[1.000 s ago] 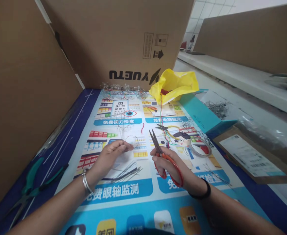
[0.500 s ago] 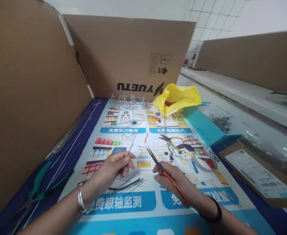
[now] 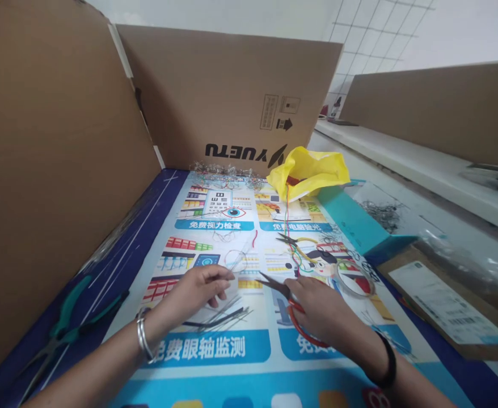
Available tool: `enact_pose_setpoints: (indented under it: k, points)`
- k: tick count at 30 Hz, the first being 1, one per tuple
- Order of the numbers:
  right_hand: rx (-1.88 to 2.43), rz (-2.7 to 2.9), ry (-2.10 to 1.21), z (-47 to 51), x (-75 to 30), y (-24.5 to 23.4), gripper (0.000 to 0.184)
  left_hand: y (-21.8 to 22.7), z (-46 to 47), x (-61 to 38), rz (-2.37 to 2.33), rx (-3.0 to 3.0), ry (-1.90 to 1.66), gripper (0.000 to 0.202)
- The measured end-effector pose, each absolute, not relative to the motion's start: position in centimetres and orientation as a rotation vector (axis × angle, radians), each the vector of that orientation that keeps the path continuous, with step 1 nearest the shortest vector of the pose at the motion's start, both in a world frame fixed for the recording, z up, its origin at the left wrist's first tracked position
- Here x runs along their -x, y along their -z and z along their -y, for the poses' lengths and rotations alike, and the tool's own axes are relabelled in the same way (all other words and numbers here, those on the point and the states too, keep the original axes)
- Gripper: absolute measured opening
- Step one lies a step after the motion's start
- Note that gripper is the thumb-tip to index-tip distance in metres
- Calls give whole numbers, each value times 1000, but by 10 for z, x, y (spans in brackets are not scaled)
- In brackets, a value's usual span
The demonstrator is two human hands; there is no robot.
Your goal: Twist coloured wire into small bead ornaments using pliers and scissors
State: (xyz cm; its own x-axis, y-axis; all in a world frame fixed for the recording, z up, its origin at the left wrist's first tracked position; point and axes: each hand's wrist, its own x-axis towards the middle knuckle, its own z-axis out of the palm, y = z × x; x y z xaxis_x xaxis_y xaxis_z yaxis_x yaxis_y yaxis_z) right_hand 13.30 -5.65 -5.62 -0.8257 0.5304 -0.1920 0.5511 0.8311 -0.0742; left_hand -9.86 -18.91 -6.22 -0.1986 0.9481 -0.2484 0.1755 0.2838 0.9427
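My left hand (image 3: pixel 209 286) is closed in a pinch above the printed mat, with thin wire (image 3: pixel 241 258) rising faintly from the fingertips. In my right hand (image 3: pixel 317 303) is a pair of scissors (image 3: pixel 278 285) with red-orange handles. Their narrow dark blades point left toward my left fingertips, slightly parted and apart from the hand. Below my left hand lie a black strip (image 3: pixel 221 323) and several loose thin wire pieces. A short red thread (image 3: pixel 255 238) lies beyond both hands.
Yellow-handled pliers (image 3: pixel 302 242) and a tape roll (image 3: pixel 355 279) lie to the right. Behind them stand a yellow bag (image 3: pixel 317 167) and a teal box (image 3: pixel 355 218). Green pliers (image 3: pixel 64 334) rest at left. Cardboard panels (image 3: pixel 215 85) wall the back and left.
My right hand has rolled over and shifted slightly right, so its back now faces up. The scissors have swung flatter and their blades have parted. My left hand has barely moved.
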Motion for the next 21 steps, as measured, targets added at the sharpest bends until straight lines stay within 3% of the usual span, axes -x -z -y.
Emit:
enact_pose_setpoints:
  k: [6, 14, 21]
  points:
    - [-849, -2741, 161, 53, -135, 58, 27, 58, 201, 109, -1885, -1937, -558, 25]
    - [-867, -2685, 185, 52, -133, 58, 26, 57, 209, 99, -1809, -2111, -156, 25]
    - [-826, -2730, 136, 50, -136, 62, 24, 63, 206, 97, -1816, -2168, -102, 20]
